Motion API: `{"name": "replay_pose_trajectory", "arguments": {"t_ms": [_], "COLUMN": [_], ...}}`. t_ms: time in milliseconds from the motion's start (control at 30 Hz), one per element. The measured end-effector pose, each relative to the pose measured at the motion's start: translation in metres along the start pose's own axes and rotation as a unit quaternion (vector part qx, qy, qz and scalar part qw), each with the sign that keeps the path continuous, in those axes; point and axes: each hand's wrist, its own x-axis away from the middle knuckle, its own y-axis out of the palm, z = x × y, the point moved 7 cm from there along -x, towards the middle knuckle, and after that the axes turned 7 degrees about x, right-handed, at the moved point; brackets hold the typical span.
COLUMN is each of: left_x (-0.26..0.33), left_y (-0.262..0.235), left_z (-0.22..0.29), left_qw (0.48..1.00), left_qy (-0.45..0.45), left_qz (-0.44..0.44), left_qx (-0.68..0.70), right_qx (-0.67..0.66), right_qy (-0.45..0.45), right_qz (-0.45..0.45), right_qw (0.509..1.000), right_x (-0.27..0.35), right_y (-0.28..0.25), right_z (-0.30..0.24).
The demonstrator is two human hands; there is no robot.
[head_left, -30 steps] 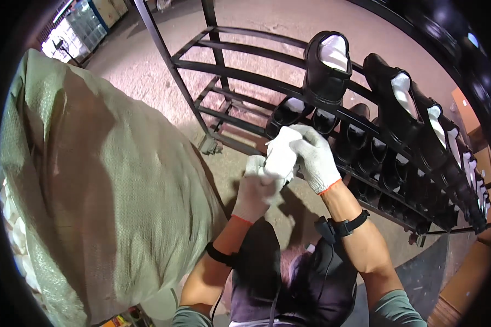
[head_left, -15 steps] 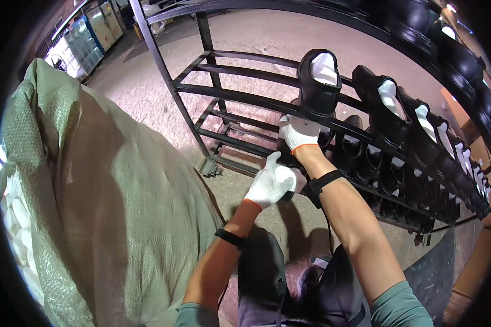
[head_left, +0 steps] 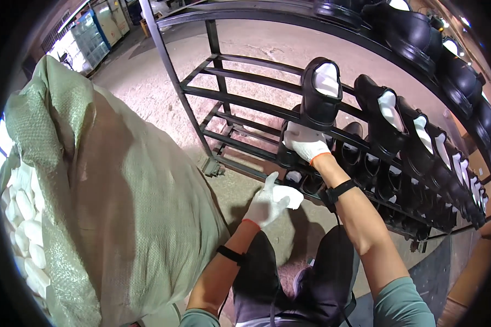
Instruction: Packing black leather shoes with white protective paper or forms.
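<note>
Your right hand [head_left: 305, 143], in a white glove with an orange cuff, was curled around a black shoe [head_left: 287, 153] on a lower bar of the metal rack [head_left: 186, 109], fingers closed on its upper edge. Your left hand [head_left: 266, 203], gloved the same way, was held lower and nearer your body, its fingers closed on a white paper wad [head_left: 287, 196] that stuck out to the right of the palm. That wad sat just below and slightly left of the shoe you gripped, with the two hands a little apart.

From the head camera, the rack ran away to the right, its bars holding rows of black shoes [head_left: 398, 136] standing toe-down, most with white stuffing showing in their openings. One taller black shoe [head_left: 320, 92] stood directly above your right hand, its opening filled with white. A large green woven sack [head_left: 109, 196] filled the left side; along its far left edge, white oval pieces [head_left: 24, 229] showed through. The gripped shoe looked dark, glossy and partly hidden by your glove.
</note>
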Motion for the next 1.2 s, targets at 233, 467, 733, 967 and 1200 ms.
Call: {"name": "replay_pose_trajectory", "arguments": {"t_ms": [233,467,733,967,1200], "left_x": [-0.047,-0.017,0.014,0.035,0.007], "left_y": [-0.011,-0.021,-0.004,-0.017,0.054], "left_z": [-0.034,-0.074,0.01,0.048,0.029], "left_qw": [0.994,0.979,0.953,0.952,0.945], "left_qy": [0.016,-0.052,0.041,0.092,-0.102], "left_qz": [-0.008,-0.022,0.092,0.238,0.141], "left_qx": [-0.106,0.197,-0.287,-0.171,0.275], "right_qx": [-0.052,0.051,0.146,-0.056,-0.479], "right_qy": [-0.048,-0.062,-0.031,-0.006,-0.016], "right_qz": [0.079,0.071,0.09,0.141,-0.019], "right_qw": [0.994,0.994,0.985,0.988,0.878], "right_x": [0.008,0.016,0.007,0.096,0.183], "right_y": [-0.013,0.003,-0.002,-0.025,-0.015], "right_z": [0.007,-0.027,0.001,-0.01,0.033]}}
